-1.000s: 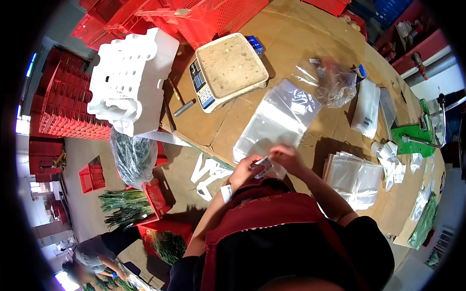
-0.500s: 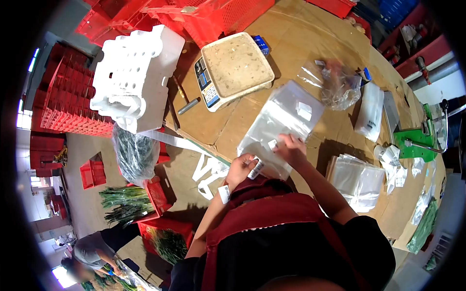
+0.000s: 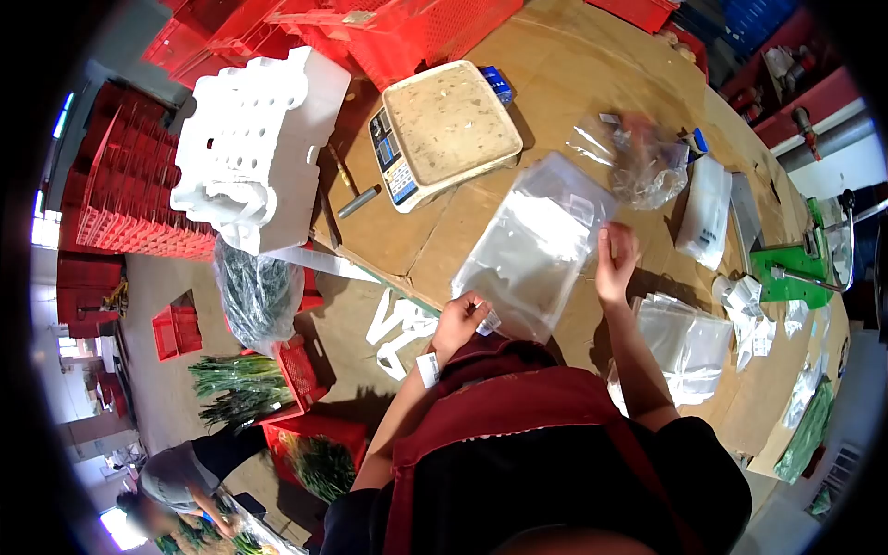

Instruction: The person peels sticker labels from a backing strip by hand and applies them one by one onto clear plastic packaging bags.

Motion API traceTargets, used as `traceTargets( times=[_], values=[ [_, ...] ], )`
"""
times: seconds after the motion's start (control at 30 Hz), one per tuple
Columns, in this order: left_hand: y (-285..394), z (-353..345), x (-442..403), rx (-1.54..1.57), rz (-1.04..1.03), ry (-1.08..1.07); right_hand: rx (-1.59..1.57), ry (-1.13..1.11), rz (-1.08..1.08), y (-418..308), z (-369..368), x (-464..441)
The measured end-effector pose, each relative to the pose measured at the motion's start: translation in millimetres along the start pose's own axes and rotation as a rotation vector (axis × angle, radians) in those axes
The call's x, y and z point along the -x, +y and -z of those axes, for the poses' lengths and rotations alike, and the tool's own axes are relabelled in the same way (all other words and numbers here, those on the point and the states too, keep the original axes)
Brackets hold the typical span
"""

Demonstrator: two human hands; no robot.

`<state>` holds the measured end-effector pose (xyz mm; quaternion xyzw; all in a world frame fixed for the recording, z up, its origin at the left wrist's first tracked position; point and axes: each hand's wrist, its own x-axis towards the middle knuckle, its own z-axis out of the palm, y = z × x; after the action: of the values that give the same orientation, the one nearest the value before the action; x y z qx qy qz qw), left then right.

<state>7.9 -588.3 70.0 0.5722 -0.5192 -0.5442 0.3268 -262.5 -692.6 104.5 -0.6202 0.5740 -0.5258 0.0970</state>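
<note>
My left hand point(image 3: 459, 326) is closed around a small roll of white labels point(image 3: 488, 323), near the front edge of a stack of clear plastic bags point(image 3: 516, 268). A white tag point(image 3: 427, 370) shows at my left wrist. At the right edge of the stack is my right hand point(image 3: 618, 263), its fingers bent and the fingertips pinched at the edge of a bag. Glare on the plastic hides exactly how much they grip.
A scale point(image 3: 453, 125) stands behind the bags, with a white foam box point(image 3: 254, 148) to its left. More bags point(image 3: 680, 347) and a green tool point(image 3: 791, 268) lie right. Crates of leafy greens point(image 3: 240, 384) and a bending person point(image 3: 176, 476) are at lower left.
My right hand has moved from the middle of the bags to their right edge. The label seen on the upper bag is no longer clearly visible. My left hand has barely moved.
</note>
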Motion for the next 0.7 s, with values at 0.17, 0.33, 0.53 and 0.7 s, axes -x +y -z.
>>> traceTargets(
  times=[0.17,0.33,0.53,0.7],
  values=[
    [24,-15,-2,0.244,-0.106,-0.082,0.054,-0.280,0.439,-52,-13,42],
    [15,-9,-4,0.115,-0.038,-0.189,-0.379,-1.142,-0.714,-36,-33,85],
    [-3,-4,-6,-0.137,-0.056,-0.055,0.161,-0.837,0.227,-20,-49,84],
    [1,0,-2,-0.083,0.027,-0.010,0.106,-0.105,0.203,2,-27,11]
  ],
)
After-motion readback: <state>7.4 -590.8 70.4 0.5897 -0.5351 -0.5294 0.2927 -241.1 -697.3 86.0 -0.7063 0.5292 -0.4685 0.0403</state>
